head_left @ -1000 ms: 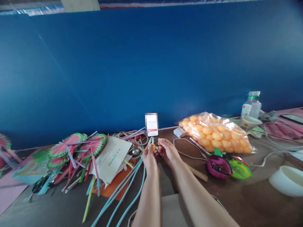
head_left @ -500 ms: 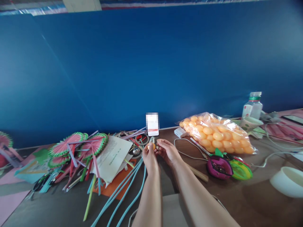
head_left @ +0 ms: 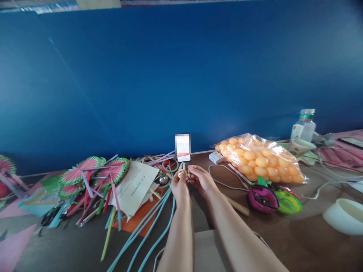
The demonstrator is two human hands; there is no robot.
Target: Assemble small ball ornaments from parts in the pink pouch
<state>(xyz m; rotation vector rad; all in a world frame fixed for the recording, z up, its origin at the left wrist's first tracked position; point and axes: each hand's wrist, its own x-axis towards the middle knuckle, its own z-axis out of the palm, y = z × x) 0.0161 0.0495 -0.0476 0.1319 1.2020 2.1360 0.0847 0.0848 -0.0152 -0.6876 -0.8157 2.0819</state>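
My left hand (head_left: 179, 189) is closed, with the thumb pressed on a small orange round piece (head_left: 182, 172) that looks pale and shiny in its middle. It matches the orange balls nearby in colour, but is too small here to name surely. Close on its right, my right hand (head_left: 202, 181) has its fingertips drawn together in a pinch. Whatever those fingertips hold, if anything, is hidden. Just beyond the hands a phone (head_left: 183, 156) with a lit screen leans upright against the blue panel.
A clear bag of orange balls (head_left: 261, 162) lies to the right, behind a purple bowl (head_left: 263, 200) of small items. Pink paper fans (head_left: 113, 173), a printed sheet (head_left: 136, 187) and light-blue cords (head_left: 144, 223) crowd the left. A white cup (head_left: 344, 217) stands far right.
The left thumb and the orange piece have turned slightly, and its shiny middle shows more now. My right hand stays almost in place, and the whole view has shifted a little.
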